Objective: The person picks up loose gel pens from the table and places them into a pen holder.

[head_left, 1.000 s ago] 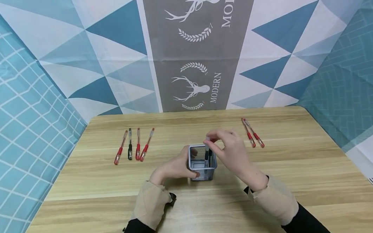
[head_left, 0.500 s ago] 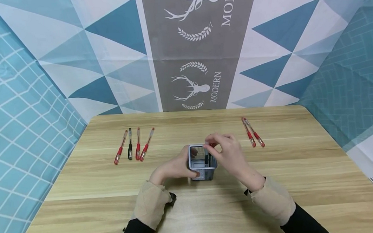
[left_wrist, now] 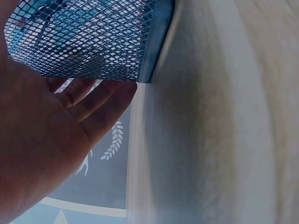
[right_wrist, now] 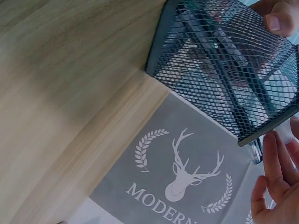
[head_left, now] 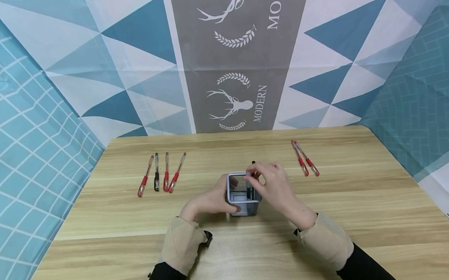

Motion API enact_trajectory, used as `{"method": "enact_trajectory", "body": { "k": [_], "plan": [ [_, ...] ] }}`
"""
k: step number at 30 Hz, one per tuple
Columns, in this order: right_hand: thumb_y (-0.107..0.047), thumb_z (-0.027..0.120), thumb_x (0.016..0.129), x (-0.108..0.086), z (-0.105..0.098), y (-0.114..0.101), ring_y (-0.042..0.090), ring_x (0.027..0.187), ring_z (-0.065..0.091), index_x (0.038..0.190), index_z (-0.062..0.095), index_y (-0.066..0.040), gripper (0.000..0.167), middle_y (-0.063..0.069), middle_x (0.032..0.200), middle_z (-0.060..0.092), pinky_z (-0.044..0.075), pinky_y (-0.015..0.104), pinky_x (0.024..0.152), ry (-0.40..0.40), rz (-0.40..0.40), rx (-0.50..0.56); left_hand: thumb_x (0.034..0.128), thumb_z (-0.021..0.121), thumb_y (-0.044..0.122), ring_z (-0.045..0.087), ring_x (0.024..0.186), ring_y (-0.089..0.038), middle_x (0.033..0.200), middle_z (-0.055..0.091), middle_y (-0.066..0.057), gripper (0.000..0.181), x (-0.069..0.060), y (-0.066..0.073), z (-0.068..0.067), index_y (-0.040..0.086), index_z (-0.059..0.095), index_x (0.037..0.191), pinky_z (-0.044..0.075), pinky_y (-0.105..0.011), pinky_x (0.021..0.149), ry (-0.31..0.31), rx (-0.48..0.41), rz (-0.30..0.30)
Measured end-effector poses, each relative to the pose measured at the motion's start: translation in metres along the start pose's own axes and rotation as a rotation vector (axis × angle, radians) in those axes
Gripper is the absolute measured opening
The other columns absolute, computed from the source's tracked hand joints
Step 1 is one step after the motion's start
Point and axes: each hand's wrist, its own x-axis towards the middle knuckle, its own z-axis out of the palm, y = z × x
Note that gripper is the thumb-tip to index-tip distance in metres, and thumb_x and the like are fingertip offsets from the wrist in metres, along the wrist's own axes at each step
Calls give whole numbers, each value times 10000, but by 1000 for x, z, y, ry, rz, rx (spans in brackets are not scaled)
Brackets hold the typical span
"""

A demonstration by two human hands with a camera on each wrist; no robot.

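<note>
A dark metal mesh pen holder [head_left: 245, 209] stands at the middle of the table. My left hand [head_left: 211, 200] grips its left side, thumb at the front; in the left wrist view the fingers of that hand [left_wrist: 51, 135] reach behind the mesh [left_wrist: 98, 42]. At the rim, my right hand [head_left: 276, 191] pinches the top of a black pen [head_left: 248, 190] that stands inside the holder. The right wrist view shows dark pens [right_wrist: 254, 88] leaning within the mesh, with my right hand [right_wrist: 280, 186] by the opening. A dark pen end [head_left: 253, 162] pokes up behind the right fingers.
Three red pens [head_left: 145, 176] and one black pen [head_left: 156, 173] lie in a loose row on the left. Two more red pens [head_left: 301, 159] lie together at the back right. Behind the table's far edge hangs a patterned cloth [head_left: 228, 63].
My right hand has lowered slightly with the pen at the holder's rim. A dark pen end now shows above its fingers. The left hand and holder stay put.
</note>
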Motion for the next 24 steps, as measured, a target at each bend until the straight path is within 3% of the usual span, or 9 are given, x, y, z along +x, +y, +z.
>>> {"method": "enact_trajectory", "body": {
  "k": [4,9,24],
  "plan": [
    [-198,719,749,0,1,3,215,915,552,895,645,-104,189,54,953,609,419,389,832,31,-20,-9,631,740,89,504,1034,-247,1189,420,-138,794,0,0,0,46,250,1254,398,-334,918,5,17,3],
    [-203,710,754,0,4,8,263,1007,523,901,631,-99,197,108,1057,585,393,436,904,38,-38,-28,634,736,76,499,1038,-254,1191,414,-143,785,0,0,0,53,250,1250,391,-326,918,4,12,11],
    [-188,733,745,3,9,15,238,1026,546,970,614,-58,286,92,1096,593,397,420,949,-45,47,16,632,726,55,485,1056,-270,1201,396,-168,756,1,0,0,53,265,1230,384,-330,932,2,8,28]
  ]
}}
